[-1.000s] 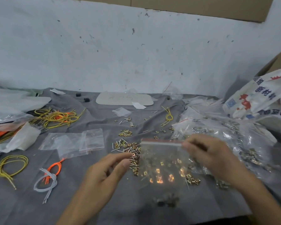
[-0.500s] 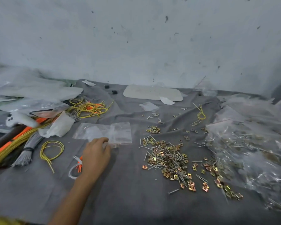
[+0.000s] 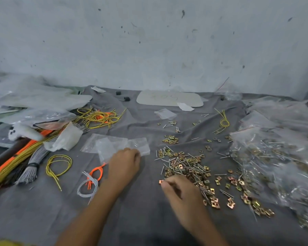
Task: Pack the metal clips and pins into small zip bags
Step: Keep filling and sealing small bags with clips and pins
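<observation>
A second ago we hold a filled bag up in both hands; now that bag is out of sight. Our left hand [image 3: 124, 166] goes over to the empty zip bags [image 3: 114, 144] and sits on them. Our right hand [image 3: 181, 192], gone for a moment, is back at the near side of the pile of clips and pins [image 3: 185, 164], fingertips by a copper clip [image 3: 161, 181].

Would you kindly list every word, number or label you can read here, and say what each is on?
Faint greenish marks on the pale rounded board at the back of the grey cloth: too faint to read.
No readable text on the zip bags or anything else.
</observation>
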`<move>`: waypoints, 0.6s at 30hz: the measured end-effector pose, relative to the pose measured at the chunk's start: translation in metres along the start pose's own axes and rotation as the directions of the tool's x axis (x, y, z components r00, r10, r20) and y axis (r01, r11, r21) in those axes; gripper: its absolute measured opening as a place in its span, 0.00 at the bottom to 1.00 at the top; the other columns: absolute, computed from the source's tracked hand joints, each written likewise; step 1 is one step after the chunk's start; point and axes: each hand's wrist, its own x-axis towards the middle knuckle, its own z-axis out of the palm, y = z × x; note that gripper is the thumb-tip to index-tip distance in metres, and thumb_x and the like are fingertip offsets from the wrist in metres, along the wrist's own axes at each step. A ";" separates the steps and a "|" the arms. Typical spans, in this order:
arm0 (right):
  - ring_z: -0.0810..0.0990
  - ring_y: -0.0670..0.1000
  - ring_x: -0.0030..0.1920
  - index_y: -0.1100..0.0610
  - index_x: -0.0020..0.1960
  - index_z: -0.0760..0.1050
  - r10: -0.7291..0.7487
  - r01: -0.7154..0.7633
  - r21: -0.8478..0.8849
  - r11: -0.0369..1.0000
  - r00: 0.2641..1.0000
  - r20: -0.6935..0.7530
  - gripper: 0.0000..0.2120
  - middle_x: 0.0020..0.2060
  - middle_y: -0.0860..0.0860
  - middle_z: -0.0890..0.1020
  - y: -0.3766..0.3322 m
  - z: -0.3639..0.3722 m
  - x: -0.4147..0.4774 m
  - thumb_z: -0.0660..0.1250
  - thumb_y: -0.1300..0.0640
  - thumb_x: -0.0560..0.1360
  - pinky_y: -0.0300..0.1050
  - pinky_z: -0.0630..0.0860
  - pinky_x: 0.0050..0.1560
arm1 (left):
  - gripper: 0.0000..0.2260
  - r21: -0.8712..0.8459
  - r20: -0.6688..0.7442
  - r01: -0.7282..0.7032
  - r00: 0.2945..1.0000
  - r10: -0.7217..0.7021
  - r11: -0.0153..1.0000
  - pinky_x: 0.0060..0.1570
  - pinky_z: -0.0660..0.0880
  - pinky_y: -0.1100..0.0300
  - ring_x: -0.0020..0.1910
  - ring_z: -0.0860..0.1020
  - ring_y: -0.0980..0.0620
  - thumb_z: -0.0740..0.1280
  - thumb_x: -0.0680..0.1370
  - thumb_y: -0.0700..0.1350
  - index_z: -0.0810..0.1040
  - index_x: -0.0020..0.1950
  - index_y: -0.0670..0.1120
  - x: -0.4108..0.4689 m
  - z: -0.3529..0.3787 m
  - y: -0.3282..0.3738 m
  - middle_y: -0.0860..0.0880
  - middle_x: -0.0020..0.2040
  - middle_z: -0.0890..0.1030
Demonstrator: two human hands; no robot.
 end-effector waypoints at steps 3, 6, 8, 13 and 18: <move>0.80 0.39 0.51 0.48 0.57 0.80 -0.020 0.016 0.101 0.995 0.999 0.040 0.08 0.50 0.39 0.83 -0.004 0.030 0.004 0.67 0.57 0.80 0.35 0.75 0.54 | 0.06 -0.166 0.099 0.014 0.995 0.003 0.986 0.47 0.73 0.56 0.49 0.82 0.49 0.68 0.77 0.44 0.84 0.48 0.50 -0.031 -0.013 0.007 0.51 0.47 0.85; 0.79 0.41 0.56 0.50 0.63 0.79 -0.045 0.043 0.036 0.998 0.998 0.043 0.13 0.55 0.45 0.82 -0.004 0.048 0.002 0.64 0.59 0.81 0.33 0.72 0.58 | 0.07 -0.320 0.167 0.037 0.986 0.018 0.947 0.43 0.73 0.62 0.40 0.82 0.58 0.72 0.73 0.42 0.84 0.41 0.54 -0.061 -0.022 0.010 0.54 0.38 0.85; 0.78 0.47 0.57 0.51 0.63 0.79 -0.053 0.053 -0.020 0.998 0.998 0.046 0.13 0.55 0.47 0.81 -0.003 0.053 -0.001 0.63 0.58 0.81 0.40 0.73 0.59 | 0.10 -0.375 0.218 0.036 0.975 0.050 0.926 0.41 0.72 0.69 0.40 0.81 0.62 0.70 0.74 0.42 0.84 0.41 0.57 -0.076 -0.026 0.009 0.58 0.37 0.84; 0.73 0.47 0.58 0.47 0.62 0.76 -0.108 0.115 -0.148 0.982 0.992 0.058 0.11 0.56 0.47 0.77 0.000 0.058 -0.007 0.60 0.52 0.82 0.44 0.71 0.58 | 0.12 -0.401 0.237 0.052 0.970 0.049 0.915 0.45 0.77 0.60 0.36 0.79 0.61 0.71 0.73 0.39 0.84 0.49 0.56 -0.094 -0.027 0.006 0.56 0.38 0.83; 0.73 0.48 0.51 0.48 0.50 0.72 -0.155 0.158 -0.251 0.955 0.987 0.030 0.10 0.48 0.47 0.77 -0.003 0.060 -0.009 0.56 0.45 0.82 0.42 0.66 0.46 | 0.05 -0.290 0.091 -0.074 0.990 0.104 0.954 0.37 0.70 0.60 0.34 0.77 0.56 0.72 0.75 0.43 0.80 0.47 0.52 -0.104 -0.027 0.004 0.53 0.33 0.80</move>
